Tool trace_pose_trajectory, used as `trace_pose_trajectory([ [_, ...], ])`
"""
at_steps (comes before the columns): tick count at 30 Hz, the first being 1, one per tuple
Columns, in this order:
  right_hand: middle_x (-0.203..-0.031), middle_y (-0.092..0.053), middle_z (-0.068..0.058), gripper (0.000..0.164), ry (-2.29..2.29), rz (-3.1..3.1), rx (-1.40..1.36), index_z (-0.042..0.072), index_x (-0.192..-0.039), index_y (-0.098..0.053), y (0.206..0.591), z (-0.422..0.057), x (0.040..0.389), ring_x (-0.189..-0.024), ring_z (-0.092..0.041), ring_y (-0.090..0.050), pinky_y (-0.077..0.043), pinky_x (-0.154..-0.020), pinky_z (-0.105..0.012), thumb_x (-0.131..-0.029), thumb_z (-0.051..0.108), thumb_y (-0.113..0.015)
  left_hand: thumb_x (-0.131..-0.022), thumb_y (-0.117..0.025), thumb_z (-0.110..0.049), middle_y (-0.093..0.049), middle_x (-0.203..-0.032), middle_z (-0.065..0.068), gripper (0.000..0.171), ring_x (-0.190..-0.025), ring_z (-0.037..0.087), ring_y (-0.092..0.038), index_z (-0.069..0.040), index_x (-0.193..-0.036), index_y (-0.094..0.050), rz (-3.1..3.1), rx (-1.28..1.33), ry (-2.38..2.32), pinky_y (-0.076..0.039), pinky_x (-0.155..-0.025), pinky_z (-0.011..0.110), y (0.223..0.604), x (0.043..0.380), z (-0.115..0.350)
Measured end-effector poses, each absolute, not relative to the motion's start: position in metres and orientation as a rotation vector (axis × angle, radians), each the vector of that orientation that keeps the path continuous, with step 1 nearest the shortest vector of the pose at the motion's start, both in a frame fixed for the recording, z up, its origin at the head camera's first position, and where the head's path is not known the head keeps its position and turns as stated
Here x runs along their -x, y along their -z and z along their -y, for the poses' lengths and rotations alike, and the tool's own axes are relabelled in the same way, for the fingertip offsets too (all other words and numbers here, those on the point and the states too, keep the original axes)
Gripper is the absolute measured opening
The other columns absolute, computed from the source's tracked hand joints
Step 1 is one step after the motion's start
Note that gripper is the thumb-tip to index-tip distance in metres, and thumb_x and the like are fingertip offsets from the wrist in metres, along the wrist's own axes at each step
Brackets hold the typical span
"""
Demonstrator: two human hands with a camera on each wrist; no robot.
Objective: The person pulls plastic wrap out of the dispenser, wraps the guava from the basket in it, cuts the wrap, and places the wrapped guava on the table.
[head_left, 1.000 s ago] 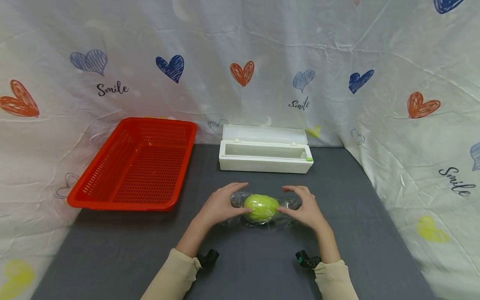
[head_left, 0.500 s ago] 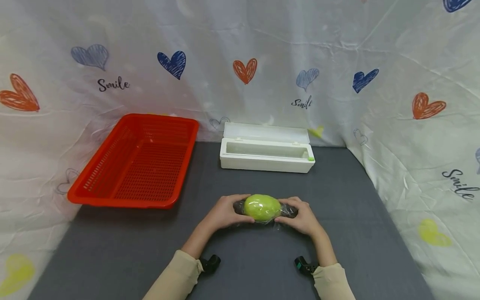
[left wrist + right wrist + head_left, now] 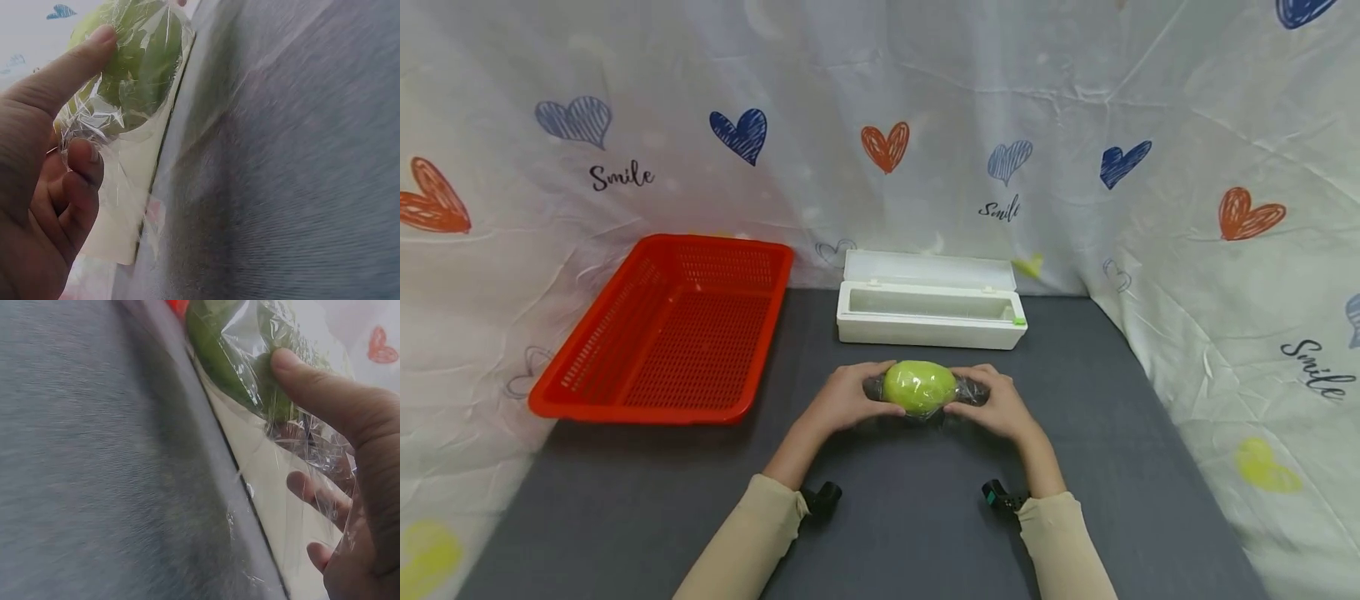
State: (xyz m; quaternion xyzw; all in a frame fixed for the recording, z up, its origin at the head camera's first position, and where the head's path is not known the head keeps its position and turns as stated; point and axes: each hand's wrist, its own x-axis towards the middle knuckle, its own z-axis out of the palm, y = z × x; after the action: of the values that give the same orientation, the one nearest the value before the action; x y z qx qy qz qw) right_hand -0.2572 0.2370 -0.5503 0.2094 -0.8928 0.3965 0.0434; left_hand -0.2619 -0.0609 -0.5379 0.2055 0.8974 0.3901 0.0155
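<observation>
Our film-wrapped green oval fruit (image 3: 919,385) has moved toward the long white plastic box (image 3: 931,331); left hand (image 3: 847,398) and right hand (image 3: 1002,406) clamp fingers on its ends, likely bearing its weight.

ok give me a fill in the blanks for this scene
The hand nearer the basket is the person's ____ one.
The basket's colour is ____.
The lid of the white box is not shut but ____.
In the head view, the wrapped fruit is to the basket's ____.
Missing words: left; red; open; right.
</observation>
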Motion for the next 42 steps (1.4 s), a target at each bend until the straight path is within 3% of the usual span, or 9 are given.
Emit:
trace_pose_trajectory([
  [5,-0.13,-0.068,-0.015,0.06,-1.25,2.793,-0.58,0.011,-0.137,-0.072,0.55,-0.233,0.274,-0.128,-0.037,-0.06,-0.041,-0.114,-0.065,-0.083,0.025,-0.094,-0.077,-0.097,-0.044,-0.068,-0.143,0.011,0.086,-0.131,0.031,-0.065,-0.009,-0.148,-0.064,-2.795,-0.593,-1.207,-0.052,-0.107,0.053,0.543,0.278,0.063],
  [11,-0.126,-0.069,-0.015,0.06,-1.23,2.835,-0.574,0.01,-0.136,-0.073,0.554,-0.232,0.282,-0.123,-0.035,-0.061,-0.03,-0.116,-0.069,-0.082,0.026,-0.094,-0.077,-0.096,-0.048,-0.067,-0.144,0.01,0.087,-0.132,0.031,-0.064,-0.011,-0.149,-0.064,-2.783,-0.584,-1.163,-0.052,-0.108,0.051,0.555,0.288,0.066],
  [16,-0.125,-0.07,-0.015,0.059,-1.23,2.822,-0.566,0.009,-0.135,-0.073,0.558,-0.231,0.284,-0.121,-0.036,-0.061,-0.029,-0.115,-0.068,-0.081,0.023,-0.095,-0.076,-0.098,-0.039,-0.068,-0.142,0.011,0.086,-0.131,0.031,-0.064,-0.009,-0.149,-0.063,-2.803,-0.631,-1.066,-0.051,-0.109,0.052,0.557,0.29,0.066],
  [25,-0.126,-0.069,-0.017,0.057,-1.148,2.869,-0.554,0.006,-0.135,-0.072,0.574,-0.229,0.281,-0.119,-0.036,-0.062,-0.033,-0.105,-0.06,-0.085,0.023,-0.092,-0.083,-0.094,-0.029,-0.075,-0.124,0.009,0.057,-0.114,0.029,-0.071,-0.009,-0.132,-0.074,-2.873,-0.676,-0.899,-0.057,-0.098,0.049,0.563,0.287,0.062],
  [34,-0.135,-0.067,-0.015,0.073,-1.168,2.9,-0.572,0.013,-0.147,-0.064,0.566,-0.241,0.28,-0.126,-0.036,-0.056,-0.03,-0.112,-0.066,-0.082,0.026,-0.095,-0.078,-0.095,-0.044,-0.06,-0.148,0.016,0.095,-0.134,0.037,-0.059,-0.004,-0.155,-0.054,-2.834,-0.566,-0.879,-0.049,-0.11,0.055,0.546,0.278,0.074],
  [42,-0.147,-0.061,-0.014,0.082,-1.299,2.861,-0.577,0.016,-0.151,-0.062,0.568,-0.244,0.281,-0.138,-0.04,-0.052,-0.041,-0.114,-0.065,-0.078,0.03,-0.097,-0.077,-0.091,-0.059,-0.051,-0.16,0.017,0.108,-0.145,0.041,-0.05,-0.009,-0.161,-0.047,-2.813,-0.476,-0.964,-0.044,-0.114,0.061,0.533,0.278,0.064],
])
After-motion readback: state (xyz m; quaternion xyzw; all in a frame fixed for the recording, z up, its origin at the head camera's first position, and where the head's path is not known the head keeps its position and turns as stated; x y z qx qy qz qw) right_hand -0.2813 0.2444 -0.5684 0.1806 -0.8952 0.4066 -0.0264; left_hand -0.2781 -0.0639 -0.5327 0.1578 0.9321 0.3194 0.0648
